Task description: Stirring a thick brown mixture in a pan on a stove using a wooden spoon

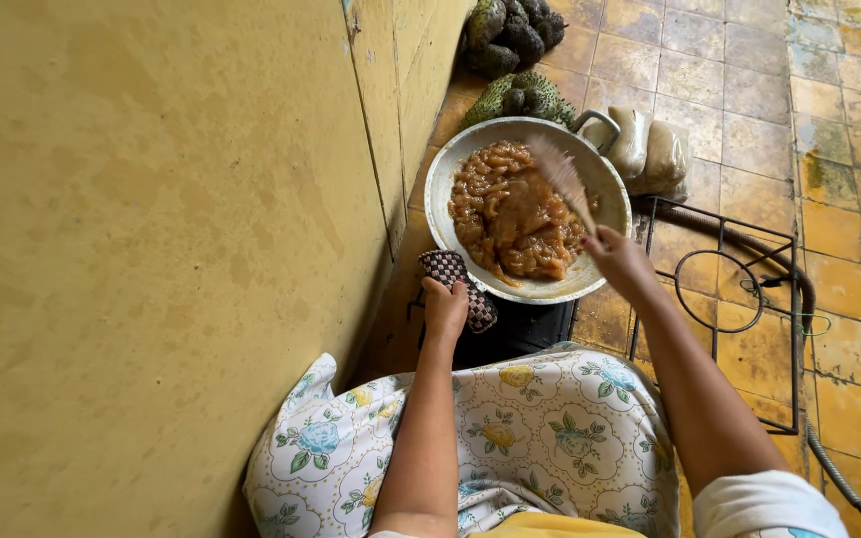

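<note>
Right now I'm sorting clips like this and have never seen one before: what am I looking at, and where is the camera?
The camera sits on a person's head, looking down past a floral apron at their own bare hands. The left hand presses a checkered cloth pad against the wide round metal pan, which sits on a low burner by a yellow wall. The right hand has a grip on a spoon, blurred, over brown chunky food. Green spiky fruits lie on the tiled floor.
</note>
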